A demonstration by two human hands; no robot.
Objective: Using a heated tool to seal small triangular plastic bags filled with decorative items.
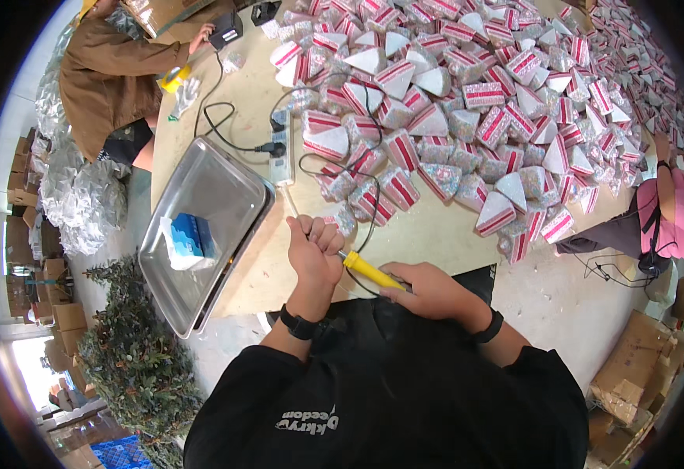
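Note:
My right hand [434, 289] is wrapped round the yellow handle of a soldering iron [372, 271], low over the near table edge. The iron's metal end points left, toward my left hand [315, 254]. That hand is raised and closed, fingers curled in and thumb up; whatever it holds, if anything, is hidden. A black cord [375, 211] runs on the table just beyond my hands. Past it lies a large heap of cake-slice-shaped pieces [326, 134], white and glittery with red and pink stripes.
To the left, a metal tray [236, 178] holds a blue and white tissue pack [192, 238]. A power strip [281, 152] with a black plug lies beside it. One person [115, 78] works at far left, another [674, 207] at right. An artificial tree [135, 352] stands lower left.

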